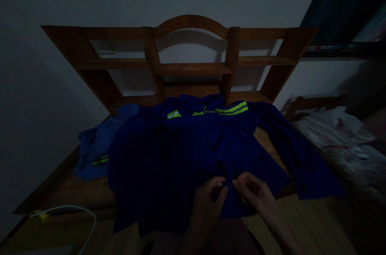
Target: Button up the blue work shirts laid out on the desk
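Jacket (pixel 187 146) spread over the desk (pixel 75 192), hem overhanging the near edge. Cloth judged soft, limp, fairly light; not fragile, little slip expected, though loose sleeves may drag. Left grip (pixel 209 197) and right grip (pixel 257 194) sit close together at the front opening near the hem, fingertips curled; too dark to tell whether cloth is pinched. Best hold, by judgement: front edge between thumb and fingers.
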Demonstrator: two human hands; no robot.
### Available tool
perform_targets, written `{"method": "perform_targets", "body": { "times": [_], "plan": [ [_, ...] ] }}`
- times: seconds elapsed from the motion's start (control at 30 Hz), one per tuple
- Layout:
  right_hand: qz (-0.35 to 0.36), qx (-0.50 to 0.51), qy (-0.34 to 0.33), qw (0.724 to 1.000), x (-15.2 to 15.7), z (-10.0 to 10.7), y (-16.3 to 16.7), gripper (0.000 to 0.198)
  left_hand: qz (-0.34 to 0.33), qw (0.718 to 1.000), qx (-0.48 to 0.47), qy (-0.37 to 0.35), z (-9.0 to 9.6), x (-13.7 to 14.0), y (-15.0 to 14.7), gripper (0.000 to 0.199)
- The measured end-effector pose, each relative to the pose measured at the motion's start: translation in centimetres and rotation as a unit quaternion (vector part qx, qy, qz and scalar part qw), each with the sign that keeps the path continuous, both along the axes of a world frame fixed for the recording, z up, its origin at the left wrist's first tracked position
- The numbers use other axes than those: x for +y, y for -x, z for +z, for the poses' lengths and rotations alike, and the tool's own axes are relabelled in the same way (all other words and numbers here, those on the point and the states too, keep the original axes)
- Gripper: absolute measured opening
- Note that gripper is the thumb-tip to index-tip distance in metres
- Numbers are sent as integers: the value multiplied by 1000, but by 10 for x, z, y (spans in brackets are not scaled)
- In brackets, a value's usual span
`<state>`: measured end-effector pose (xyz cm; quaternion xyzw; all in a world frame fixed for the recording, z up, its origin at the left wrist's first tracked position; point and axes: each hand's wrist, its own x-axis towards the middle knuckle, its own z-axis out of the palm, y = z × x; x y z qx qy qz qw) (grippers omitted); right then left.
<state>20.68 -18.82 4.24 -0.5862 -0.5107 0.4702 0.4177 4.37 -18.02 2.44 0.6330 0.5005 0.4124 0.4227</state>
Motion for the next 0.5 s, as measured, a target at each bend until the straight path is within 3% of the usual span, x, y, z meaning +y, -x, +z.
{"method": "perform_targets", "body": {
  "times": [0.13, 0.17, 0.27, 0.37, 0.43, 0.5],
  "plan": [
    [-63, -164, -100, 979, -3, -7, -51, 30, -15, 984, 139, -112, -9, -3, 39, 29],
    [-62, -218, -123, 966, -6, -12, -70, 34, -14, 966, 205, -160, -15, -4, 55, 41],
    [-28, -361, -157, 919, -17, -32, -127, 66, -16, 877, 389, -282, -39, -4, 105, 72],
    [-3, -434, -165, 885, -26, -52, -163, 66, 5, 812, 490, -318, -57, -6, 146, 71],
    [9, -453, -164, 876, -26, -59, -172, 55, 6, 795, 511, -326, -62, -8, 163, 64],
    [24, -459, -163, 873, -23, -59, -173, 47, -5, 799, 506, -325, -62, -11, 176, 62]
  ]
}}
